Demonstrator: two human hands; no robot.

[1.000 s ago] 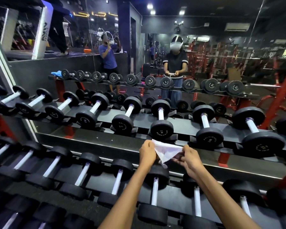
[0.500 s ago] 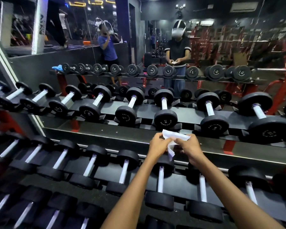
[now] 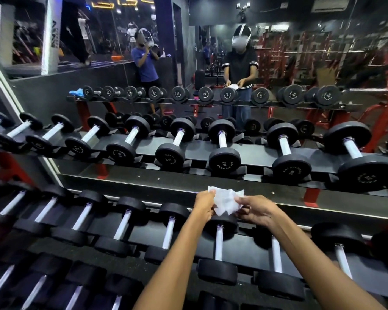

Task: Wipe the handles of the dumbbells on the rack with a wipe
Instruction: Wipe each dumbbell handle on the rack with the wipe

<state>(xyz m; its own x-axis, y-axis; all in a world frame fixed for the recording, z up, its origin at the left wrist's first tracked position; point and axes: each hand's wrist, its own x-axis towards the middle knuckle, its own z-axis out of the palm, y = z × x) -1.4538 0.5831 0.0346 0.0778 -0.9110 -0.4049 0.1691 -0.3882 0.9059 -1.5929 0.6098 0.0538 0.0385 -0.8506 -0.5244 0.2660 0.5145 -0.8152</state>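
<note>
Prep step: left hand (image 3: 203,203) and right hand (image 3: 257,210) each pinch the wipe (image 3: 225,201), spread above the near rack (image 3: 244,189); next, likely wrap it round a handle (image 3: 218,242) just below.

Both forearms and hands (image 3: 205,203) bare, no sleeves visible.

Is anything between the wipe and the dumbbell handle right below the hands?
Nothing visible. Both hands, left hand and right hand, hold the wipe above the dumbbell's far head; the handle below lies bare.
</note>
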